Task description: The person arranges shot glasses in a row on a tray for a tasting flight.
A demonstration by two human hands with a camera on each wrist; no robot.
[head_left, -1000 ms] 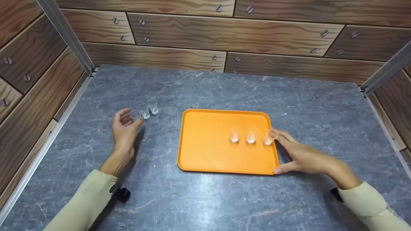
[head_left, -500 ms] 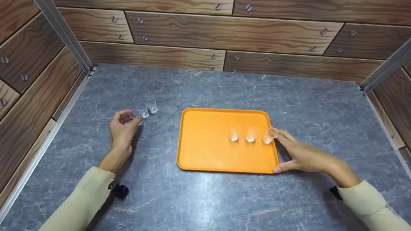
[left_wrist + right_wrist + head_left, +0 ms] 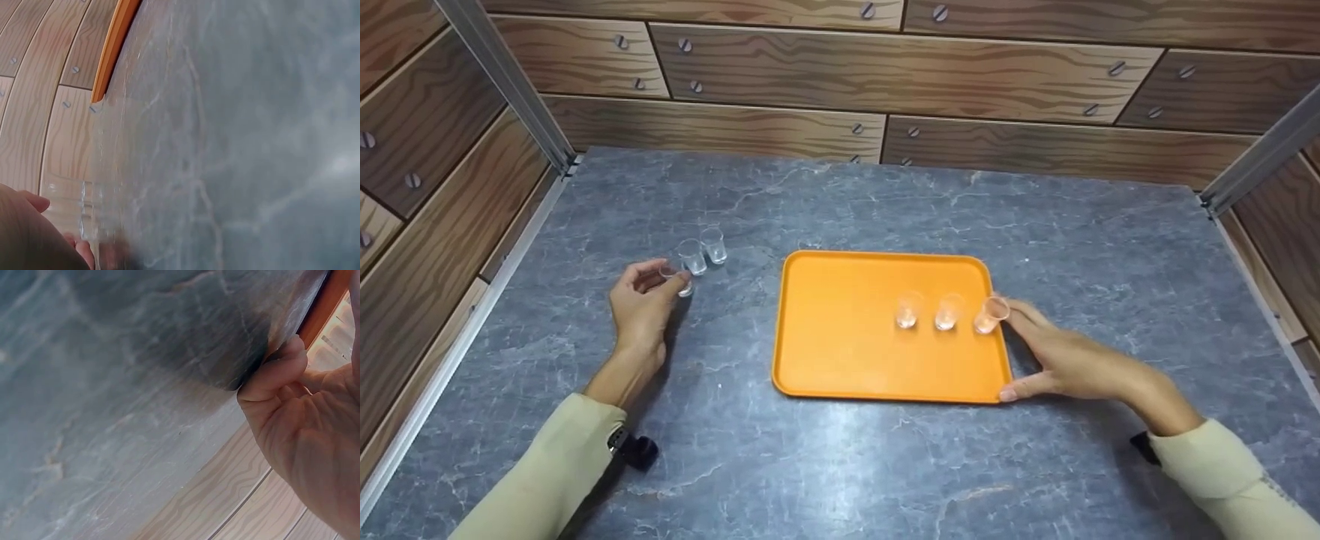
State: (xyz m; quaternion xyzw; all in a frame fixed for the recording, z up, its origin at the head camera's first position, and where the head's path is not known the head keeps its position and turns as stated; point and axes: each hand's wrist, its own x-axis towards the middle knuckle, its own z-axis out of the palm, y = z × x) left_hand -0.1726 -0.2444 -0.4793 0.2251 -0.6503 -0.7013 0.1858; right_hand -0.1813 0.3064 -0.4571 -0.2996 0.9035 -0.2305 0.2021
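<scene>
My left hand (image 3: 641, 307) pinches a small clear shot glass (image 3: 685, 289) between thumb and fingers, low over the table. Two more shot glasses stand just beyond it, one (image 3: 694, 259) beside the other (image 3: 715, 247). My right hand (image 3: 1069, 364) touches the right side of an orange tray (image 3: 840, 330), thumb at its front corner and fingers stretched along the edge. On the tray stand three shot glasses in a row: a left one (image 3: 907, 313), a middle one (image 3: 946, 313) and a right one (image 3: 990, 316) close to my right fingertips. In the left wrist view the glasses (image 3: 84, 205) are blurred.
The grey marbled tabletop (image 3: 840, 457) reaches back to a wood-plank patterned wall (image 3: 840, 71). Metal frame posts rise at the back left (image 3: 510, 82) and back right (image 3: 1264, 157) corners. A dark wrist camera (image 3: 639, 452) sits on my left sleeve.
My left fingers have closed from a wider spread around the nearest loose glass. The right hand, the tray and its glasses stay put; the view shifts slightly.
</scene>
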